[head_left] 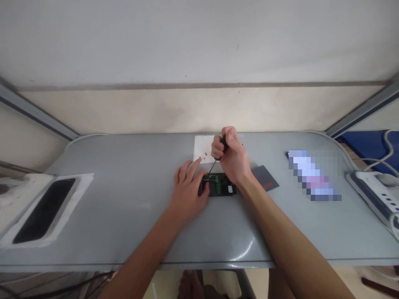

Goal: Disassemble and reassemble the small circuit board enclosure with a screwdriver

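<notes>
In the middle of the grey table lies a black device [222, 191] with a green circuit board [218, 182] exposed. My left hand [189, 187] grips its left end, with the thumb at the near side and the fingers along the far side. My right hand [232, 155] is wrapped round the dark handle of a screwdriver [213, 167]. The thin shaft slants down to the upper left part of the board. Just behind the device, a white paper [202, 147] carries several tiny dark pieces that look like screws. A dark grey flat card or cover [265, 177] lies beside my right wrist.
A black phone [45, 209] rests on white paper at the left. To the right lies a lit, pixelated phone-like screen [314, 176]. A white power strip [374, 193] with cables stands at the right edge. Behind the table rises a wall [187, 110].
</notes>
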The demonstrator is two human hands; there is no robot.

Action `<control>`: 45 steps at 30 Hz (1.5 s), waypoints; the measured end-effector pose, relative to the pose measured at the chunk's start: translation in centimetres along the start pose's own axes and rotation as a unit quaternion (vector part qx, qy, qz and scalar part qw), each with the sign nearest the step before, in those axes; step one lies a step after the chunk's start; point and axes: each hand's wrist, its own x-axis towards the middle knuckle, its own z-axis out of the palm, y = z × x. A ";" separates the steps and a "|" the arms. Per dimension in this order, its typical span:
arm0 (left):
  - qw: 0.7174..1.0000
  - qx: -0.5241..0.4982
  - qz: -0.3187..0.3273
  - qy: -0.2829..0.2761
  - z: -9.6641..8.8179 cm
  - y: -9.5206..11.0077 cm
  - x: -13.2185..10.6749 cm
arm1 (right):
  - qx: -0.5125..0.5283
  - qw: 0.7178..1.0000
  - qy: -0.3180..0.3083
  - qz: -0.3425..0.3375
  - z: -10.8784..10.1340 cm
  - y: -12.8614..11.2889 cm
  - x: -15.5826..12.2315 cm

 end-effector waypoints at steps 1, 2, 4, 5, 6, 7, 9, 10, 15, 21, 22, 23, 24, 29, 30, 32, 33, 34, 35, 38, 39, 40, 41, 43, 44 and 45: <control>1.000 -0.001 -0.002 0.000 0.0 0.0 0.0 | -0.006 1.000 -0.004 -0.003 -0.2 -0.1 0.1; 1.000 -0.002 -0.004 0.000 0.0 0.0 0.0 | -0.011 1.000 -0.010 -0.006 -0.4 -0.2 0.1; 1.000 -0.002 -0.010 -0.002 -0.1 0.0 0.0 | -0.017 0.999 -0.033 0.001 -0.8 -0.4 0.2; 1.000 -0.002 -0.012 -0.003 -0.1 0.1 0.0 | -0.018 0.999 -0.047 0.010 -0.9 -0.5 0.3; 1.000 -0.001 -0.012 -0.003 -0.1 0.1 0.0 | -0.017 0.998 -0.059 0.019 -0.9 -0.6 0.3; 1.000 -0.001 -0.012 -0.002 -0.1 0.1 0.0 | -0.014 0.997 -0.066 0.024 -0.8 -0.7 0.3; 1.000 0.001 -0.011 0.000 -0.1 0.1 0.0 | -0.006 0.998 -0.062 0.018 -0.4 -0.7 0.1; 1.000 0.002 -0.011 0.001 -0.1 0.1 0.0 | -0.003 0.998 -0.055 0.012 -0.2 -0.7 0.1; 1.000 0.019 -0.011 -0.001 0.0 0.1 0.0 | -0.012 0.999 -0.036 0.001 0.2 -0.3 -0.2; 0.999 0.034 -0.006 0.012 0.1 0.1 -0.1 | -0.023 0.997 -0.079 -0.014 -1.0 -0.4 0.3; 0.999 0.036 -0.008 0.011 0.1 0.1 -0.1 | -0.011 0.996 -0.085 -0.003 -1.1 -0.4 0.4; 0.999 0.037 -0.010 0.010 0.0 0.2 -0.1 | 0.005 0.996 -0.088 0.005 -1.0 -0.4 0.4; 0.999 0.039 -0.011 0.009 0.0 0.2 -0.1 | 0.022 0.996 -0.085 0.009 -0.8 -0.4 0.3; 0.999 0.043 -0.012 0.012 -0.1 0.2 0.0 | 0.048 0.997 -0.053 0.004 -0.1 -0.3 -0.1; 0.999 0.043 -0.012 0.013 -0.1 0.2 0.0 | 0.043 0.998 -0.053 -0.001 -0.2 -0.3 -0.2; 0.999 0.042 -0.014 0.015 0.0 0.2 0.1 | 0.026 0.998 -0.054 -0.012 -0.7 -0.4 -0.1; 0.999 0.042 -0.015 0.015 0.0 0.2 0.1 | 0.016 0.998 -0.058 -0.015 -0.9 -0.4 -0.1; 0.999 0.041 -0.017 0.017 0.0 0.2 0.2 | 0.009 0.998 -0.063 -0.014 -1.2 -0.5 0.0; 0.999 0.040 -0.017 0.017 0.0 0.2 0.2 | 0.006 0.997 -0.070 -0.009 -1.3 -0.5 0.0; 0.999 0.040 -0.016 0.014 0.0 0.2 0.2 | 0.037 0.996 -0.080 0.003 -1.2 -0.5 0.1; 0.999 0.041 -0.015 0.014 -0.1 0.2 0.3 | 0.054 0.996 -0.074 0.001 -0.9 -0.5 0.0; 0.999 0.042 -0.013 0.013 -0.1 0.2 0.3 | 0.066 0.996 -0.066 -0.002 -0.7 -0.5 -0.1; 0.999 0.042 -0.012 0.012 -0.1 0.2 0.3 | 0.071 0.996 -0.058 -0.004 -0.5 -0.4 -0.1; 0.999 0.040 -0.010 0.009 -0.1 0.1 0.3 | 0.061 0.997 -0.049 -0.004 -0.4 -0.4 -0.2; 0.999 0.038 -0.010 0.007 -0.1 0.1 0.3 | 0.053 0.997 -0.048 -0.006 -0.4 -0.4 -0.2; 0.999 0.037 -0.010 0.007 -0.1 0.1 0.3 | 0.044 0.998 -0.049 -0.011 -0.6 -0.4 -0.2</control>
